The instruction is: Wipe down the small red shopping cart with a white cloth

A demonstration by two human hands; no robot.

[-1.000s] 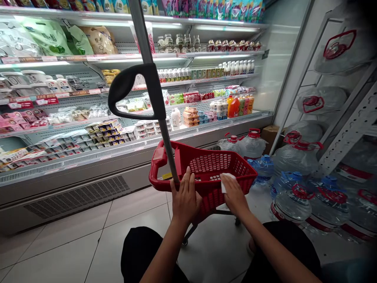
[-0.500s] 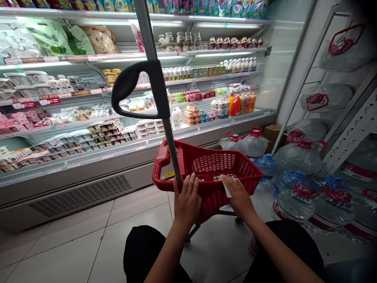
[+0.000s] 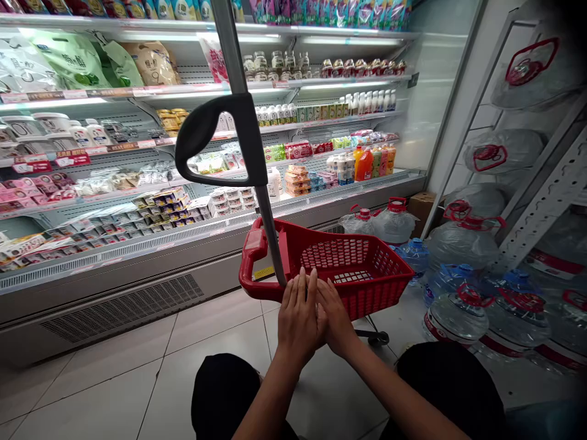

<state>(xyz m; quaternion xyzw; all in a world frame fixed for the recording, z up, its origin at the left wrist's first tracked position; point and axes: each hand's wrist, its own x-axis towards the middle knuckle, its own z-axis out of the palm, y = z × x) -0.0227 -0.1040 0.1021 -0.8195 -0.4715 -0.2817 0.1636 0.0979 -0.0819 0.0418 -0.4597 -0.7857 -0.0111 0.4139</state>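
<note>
A small red shopping cart (image 3: 358,299) with a perforated plastic basket stands before me, a metal pole (image 3: 271,232) with a black loop handle (image 3: 220,140) rising at its left end. My left hand (image 3: 299,321) lies with outstretched fingers on the near side of the basket, just right of the pole's foot. Pressed against it, my right hand (image 3: 337,318) reaches the same spot at the rim. Its fingers are bent and partly covered by the left hand. The white sheet seen under the right hand earlier is hidden, if it is there.
A refrigerated display (image 3: 220,241) with dairy products and drinks runs along the back. Large water bottles (image 3: 458,318) crowd the floor at the right, beside a white rack (image 3: 527,226). My knees frame the tiled floor (image 3: 105,385) below.
My right hand has slid left along the basket's rim to meet the left hand, and the white sheet has gone out of sight. The cart has shifted slightly right.
</note>
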